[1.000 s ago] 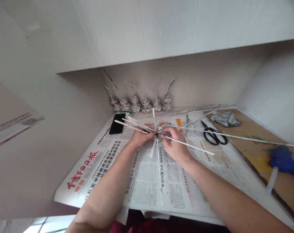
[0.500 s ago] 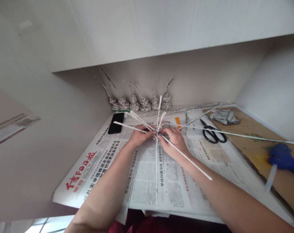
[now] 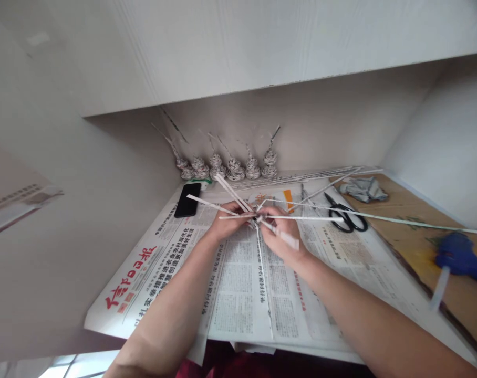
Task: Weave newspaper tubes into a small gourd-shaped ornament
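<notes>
Rolled newspaper strips [image 3: 234, 192] fan out from a crossing point between my hands, above the newspaper [image 3: 234, 294]. My left hand [image 3: 227, 219] is closed around the left side of the crossing, with strips sticking out past its fingers. On the right, my right hand [image 3: 281, 231] grips the strips near the same centre; one blurred strip lies across its back. A long pale strip [image 3: 380, 216] runs from the centre to the right edge, and another hangs down toward the front. My fingers partly hide the woven centre.
Several woven newspaper gourds [image 3: 235, 169] line the back wall beside long paper strips [image 3: 301, 176]. A black phone [image 3: 188, 200] lies at left. Black scissors [image 3: 346, 216], crumpled paper [image 3: 363, 189] and a blue glue gun [image 3: 463, 257] on cardboard [image 3: 412, 231] are at right.
The strips around the centre have shifted. The upright ones have left their position; one now points right and another crosses my right hand. My hands stay in nearly the same place.
</notes>
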The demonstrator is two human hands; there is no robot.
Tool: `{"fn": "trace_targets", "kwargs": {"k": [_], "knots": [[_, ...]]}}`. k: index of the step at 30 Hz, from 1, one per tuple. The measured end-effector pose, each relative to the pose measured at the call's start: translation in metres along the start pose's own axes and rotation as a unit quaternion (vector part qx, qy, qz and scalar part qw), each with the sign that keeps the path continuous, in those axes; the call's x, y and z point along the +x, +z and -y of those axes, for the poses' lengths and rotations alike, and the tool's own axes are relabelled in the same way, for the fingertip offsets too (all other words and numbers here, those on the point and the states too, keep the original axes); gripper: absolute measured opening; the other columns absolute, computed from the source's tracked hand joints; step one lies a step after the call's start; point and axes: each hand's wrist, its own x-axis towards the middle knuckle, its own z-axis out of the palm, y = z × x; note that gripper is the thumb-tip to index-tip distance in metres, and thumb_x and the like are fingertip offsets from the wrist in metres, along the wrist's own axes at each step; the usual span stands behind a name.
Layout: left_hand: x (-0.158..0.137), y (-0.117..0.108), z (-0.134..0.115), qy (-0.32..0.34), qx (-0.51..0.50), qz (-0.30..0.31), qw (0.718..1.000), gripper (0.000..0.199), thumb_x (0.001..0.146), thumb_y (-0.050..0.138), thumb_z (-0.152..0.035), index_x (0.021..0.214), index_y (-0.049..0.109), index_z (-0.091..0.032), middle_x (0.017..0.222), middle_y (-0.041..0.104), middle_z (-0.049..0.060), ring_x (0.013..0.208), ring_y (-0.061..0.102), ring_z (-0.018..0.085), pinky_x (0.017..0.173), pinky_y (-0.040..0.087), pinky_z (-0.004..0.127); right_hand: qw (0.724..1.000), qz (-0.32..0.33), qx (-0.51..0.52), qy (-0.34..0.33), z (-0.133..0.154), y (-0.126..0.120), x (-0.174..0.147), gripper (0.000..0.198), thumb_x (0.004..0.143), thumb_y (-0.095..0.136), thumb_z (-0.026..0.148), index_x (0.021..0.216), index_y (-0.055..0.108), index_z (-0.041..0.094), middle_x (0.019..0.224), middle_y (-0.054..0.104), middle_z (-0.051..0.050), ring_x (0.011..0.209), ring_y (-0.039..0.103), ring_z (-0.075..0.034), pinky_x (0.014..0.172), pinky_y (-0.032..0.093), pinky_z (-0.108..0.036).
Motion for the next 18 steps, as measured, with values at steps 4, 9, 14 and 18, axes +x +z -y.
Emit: {"fn": "trace_targets", "kwargs": {"k": [4,9,14,18], "knots": [[0.0007,0.0011,0.0033,0.018,0.002,-0.001,1.0,0.029,0.071,0.074,-0.038,0.085,0.068,-0.013,0.08,0.07,0.004,0.068,0.063,0.013,0.066,0.052,0.025,1.0,0.004,-0.003,0.002,0.001,-0.0017,0.0004,0.01,0.085,0.057,0.023,0.092,0.064,0.023,0.089,0.067,-0.004,0.08,0.063,-0.019,0.076,0.049,-0.031],[-0.0012,0.0007,-0.0003,0.046,0.046,0.005,0.998,0.031,0.072,0.072,-0.04,0.086,0.067,-0.012,0.079,0.069,0.005,0.068,0.062,0.013,0.066,0.05,0.025,1.0,-0.01,-0.024,0.001,0.0002,-0.0006,0.0013,0.003,0.083,0.058,0.022,0.083,0.06,0.023,0.085,0.066,-0.004,0.082,0.063,-0.02,0.076,0.048,-0.032],[-0.0015,0.0013,-0.0005,0.056,0.054,-0.002,0.997,0.03,0.075,0.069,-0.04,0.086,0.064,-0.012,0.077,0.067,0.004,0.066,0.061,0.013,0.065,0.05,0.024,0.998,-0.025,0.008,0.059,-0.0042,0.0042,0.0001,0.004,0.081,0.057,0.024,0.084,0.058,0.022,0.078,0.066,-0.003,0.071,0.063,-0.018,0.068,0.048,-0.029],[-0.0006,0.0026,0.0016,0.055,0.047,-0.013,0.997,0.028,0.075,0.069,-0.039,0.085,0.063,-0.013,0.075,0.066,0.004,0.065,0.061,0.013,0.063,0.05,0.025,0.997,-0.037,0.04,0.061,-0.0064,0.0065,0.0,0.003,0.08,0.058,0.024,0.08,0.057,0.022,0.078,0.066,-0.002,0.069,0.063,-0.017,0.069,0.049,-0.029]]}}
